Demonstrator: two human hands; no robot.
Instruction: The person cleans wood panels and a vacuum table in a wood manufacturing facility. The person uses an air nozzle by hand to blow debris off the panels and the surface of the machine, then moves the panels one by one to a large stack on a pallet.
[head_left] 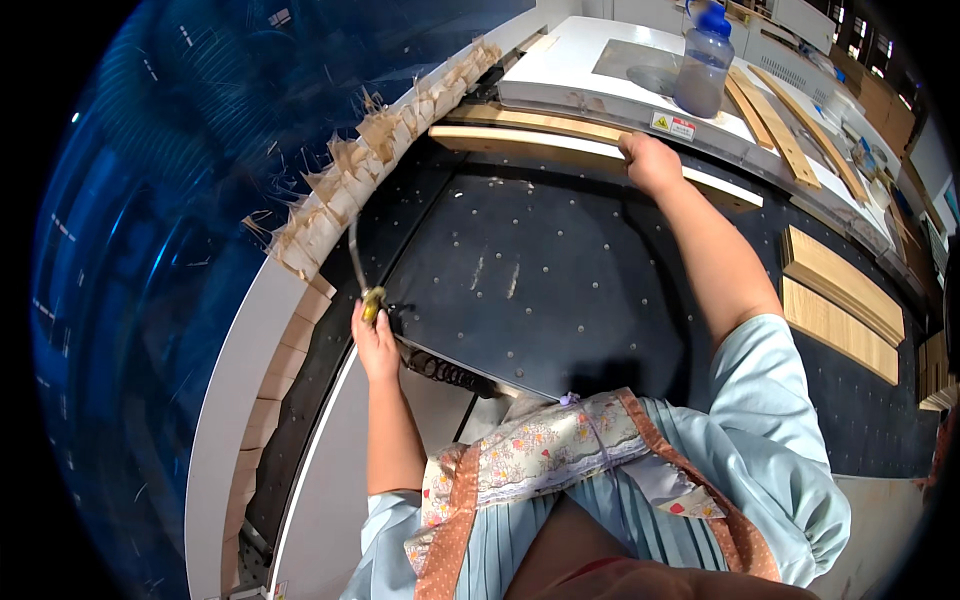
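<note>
Head view: left-hand fingers wrapped round a yellow air gun point(373, 303), its thin metal tube pointing up and away from the person; the left hand point(377, 345) sits at the near left edge of the black table point(560, 300). Right hand point(652, 163) curled at the long front board point(530, 140) – fingertips hidden, cannot tell if they grip it. That board lies across the far side of the table, with a second long board point(540, 121) just behind it, both pale wood. Black coiled hose point(445, 372) near the left hand, by the table edge. Beyond the boards, a white machine point(565, 60) carrying a blue-capped bottle point(703, 75) and loose wood strips point(783, 125). On the table to the right, two stacks of short boards point(840, 330) side by side, well apart from the left hand – and at far left, a row of frayed tan paper point(350, 170) beside shiny blue sheeting point(200, 200)
</note>
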